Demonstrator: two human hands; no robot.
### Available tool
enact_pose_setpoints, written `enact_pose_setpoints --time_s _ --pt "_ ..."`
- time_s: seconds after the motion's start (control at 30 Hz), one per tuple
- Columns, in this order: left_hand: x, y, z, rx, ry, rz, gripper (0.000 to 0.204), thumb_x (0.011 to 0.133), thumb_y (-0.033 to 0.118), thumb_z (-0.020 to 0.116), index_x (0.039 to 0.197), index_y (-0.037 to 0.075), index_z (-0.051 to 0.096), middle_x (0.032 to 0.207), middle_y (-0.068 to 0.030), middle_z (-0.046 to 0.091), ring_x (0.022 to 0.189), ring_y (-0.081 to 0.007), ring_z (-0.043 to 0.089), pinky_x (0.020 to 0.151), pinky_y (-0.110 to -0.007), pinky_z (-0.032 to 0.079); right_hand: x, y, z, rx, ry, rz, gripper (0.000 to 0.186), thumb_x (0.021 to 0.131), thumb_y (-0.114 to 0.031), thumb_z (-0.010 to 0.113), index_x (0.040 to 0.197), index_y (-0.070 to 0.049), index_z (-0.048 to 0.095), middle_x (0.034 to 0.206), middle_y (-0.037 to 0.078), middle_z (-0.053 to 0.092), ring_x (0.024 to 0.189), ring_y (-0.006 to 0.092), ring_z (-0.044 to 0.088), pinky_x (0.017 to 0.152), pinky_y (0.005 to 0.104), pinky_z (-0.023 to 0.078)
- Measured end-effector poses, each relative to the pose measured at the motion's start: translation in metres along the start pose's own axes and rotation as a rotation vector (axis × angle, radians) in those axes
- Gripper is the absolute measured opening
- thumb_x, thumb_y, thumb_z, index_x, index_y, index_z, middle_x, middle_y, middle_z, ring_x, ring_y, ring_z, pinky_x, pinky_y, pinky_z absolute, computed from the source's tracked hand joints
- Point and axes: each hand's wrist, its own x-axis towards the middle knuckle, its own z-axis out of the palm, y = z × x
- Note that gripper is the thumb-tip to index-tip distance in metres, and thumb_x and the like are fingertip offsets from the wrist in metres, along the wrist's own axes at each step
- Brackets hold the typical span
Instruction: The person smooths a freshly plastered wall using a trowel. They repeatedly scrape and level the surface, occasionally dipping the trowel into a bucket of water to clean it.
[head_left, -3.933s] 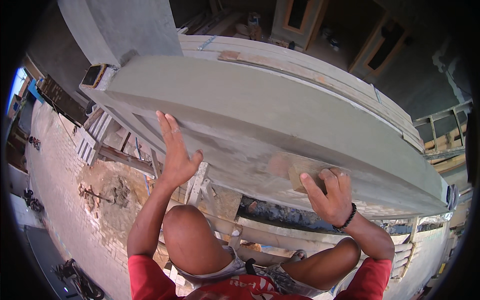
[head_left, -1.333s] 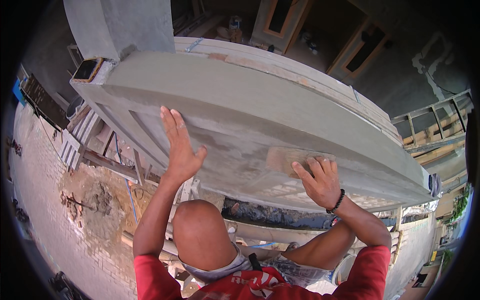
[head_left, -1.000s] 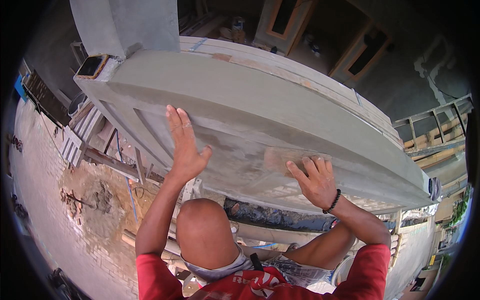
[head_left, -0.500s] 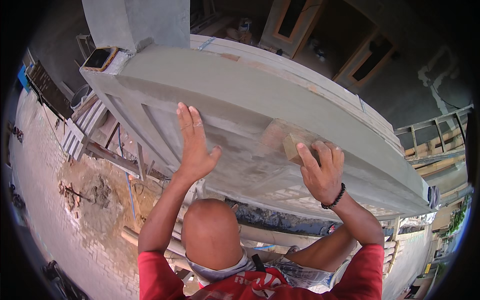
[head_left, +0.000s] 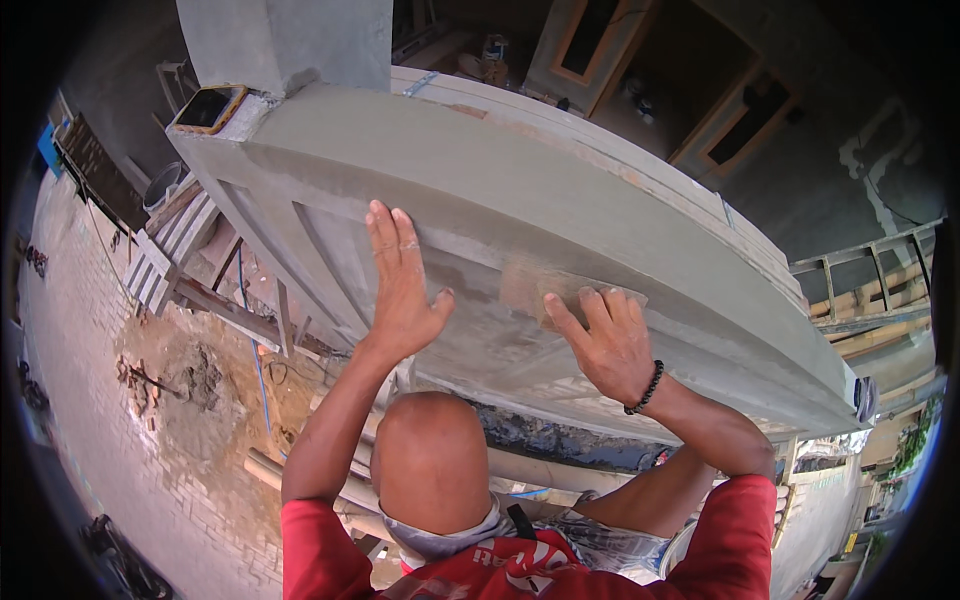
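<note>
My left hand [head_left: 405,300] is open, its fingers straight and thumb apart, against the front of a grey cement-plastered wall [head_left: 400,130]. Whether the whole palm touches the wall I cannot tell. To its right, my right hand [head_left: 610,345] wears a dark beaded bracelet and grips a wooden float [head_left: 520,285]. The float's flat, brownish board lies against the upper part of the recessed wall face, just under the top ledge, its outline blurred. My fingers hide most of its handle. Damp, darker patches show on the plaster between my hands.
A phone [head_left: 208,108] lies on the ledge's left end, beside a grey column [head_left: 290,45]. Lower left stand wooden slats [head_left: 180,250] and a heap of mortar [head_left: 200,380] on paving. Bamboo poles [head_left: 530,468] run below me. A metal ladder-like frame [head_left: 870,270] stands right.
My right hand has slid the float leftward along the wall, closer to my left hand. My left hand keeps its open pose against the wall. The view has shifted slightly.
</note>
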Motion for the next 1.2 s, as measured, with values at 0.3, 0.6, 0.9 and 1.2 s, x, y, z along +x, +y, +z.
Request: enact_pose_setpoints --time_s 0.3,0.6,0.9,1.2 --pt "0.002 0.004 0.000 -0.057 -0.019 -0.010 0.113 0.072 0.006 0.066 0.154 -0.001 -0.012 0.158 -0.0284 -0.020 0.148 -0.0441 -0.017 0.120 -0.049 0.001 -0.013 -0.005 0.004 0.044 -0.205 -0.017 0.064 0.075 -0.008 0.066 0.137 -0.009 0.054 0.108 0.012 0.056 0.085 0.0274 0.051 0.073 0.0376 0.040" --pt "0.001 0.003 0.007 -0.032 0.049 0.032 0.113 0.071 0.005 0.065 0.155 0.001 -0.011 0.159 -0.0268 -0.021 0.149 -0.0422 -0.017 0.120 -0.047 0.002 0.000 0.097 -0.139 0.667 -0.045 0.493 0.059 0.083 -0.015 0.071 0.137 0.001 0.053 0.121 0.019 0.063 0.112 0.0277 0.060 0.101 0.0346 0.043" --pt "0.004 0.005 0.000 -0.013 0.023 0.025 0.111 0.071 0.005 0.062 0.156 0.003 -0.009 0.160 -0.0260 -0.020 0.150 -0.0404 -0.015 0.120 -0.046 0.003 0.048 0.112 -0.075 0.731 -0.277 0.261 0.061 0.078 -0.005 0.070 0.136 -0.007 0.055 0.130 0.016 0.063 0.115 0.0325 0.059 0.103 0.0382 0.043" --pt "0.002 0.006 0.002 -0.012 0.037 -0.001 0.110 0.071 0.005 0.061 0.155 0.002 -0.010 0.159 -0.0259 -0.022 0.149 -0.0402 -0.016 0.120 -0.046 0.002 -0.067 0.159 -0.126 0.649 -0.357 0.598 0.064 0.069 0.005 0.072 0.131 -0.006 0.062 0.124 0.015 0.066 0.113 0.0256 0.062 0.104 0.0334 0.043"
